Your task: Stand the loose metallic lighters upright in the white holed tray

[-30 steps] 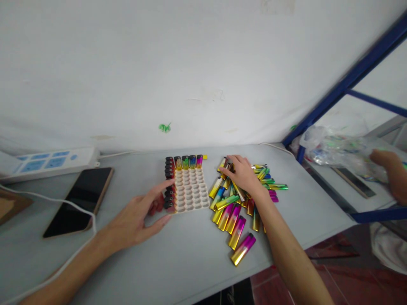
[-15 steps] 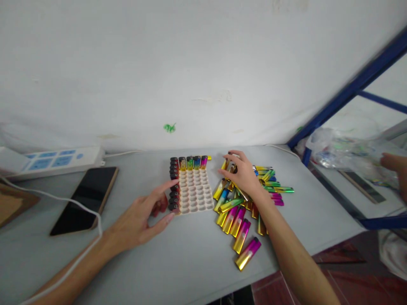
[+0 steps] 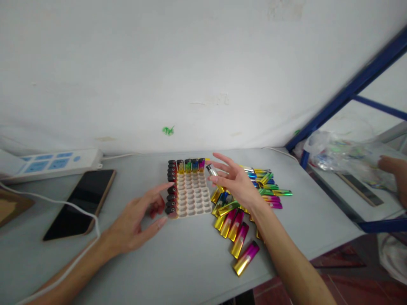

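Observation:
A pale tray of small slots (image 3: 193, 199) lies on the table, with lighters (image 3: 171, 198) upright along its left column and others (image 3: 192, 165) across its back row. My left hand (image 3: 138, 222) is beside the left column, index finger at or touching the lighters' black tops, thumb apart and nothing held. Just right of the tray, my right hand (image 3: 235, 180) grips a tilted lighter (image 3: 211, 170) with a silvery upper end between thumb and fingers. Beneath and around that hand spreads a loose heap of shiny multicoloured lighters (image 3: 235, 224), partly hidden by the forearm.
A black phone (image 3: 81, 203) and a white power strip (image 3: 60, 164) lie at the left. A white cable (image 3: 95, 224) crosses my left forearm. At right stand a blue metal frame (image 3: 333, 103) and plastic bags (image 3: 330, 148); another person's hand (image 3: 394, 169) shows at the edge.
My right hand has moved left from the heap towards the tray, and a lighter now shows in its fingers. My left hand stays beside the left column.

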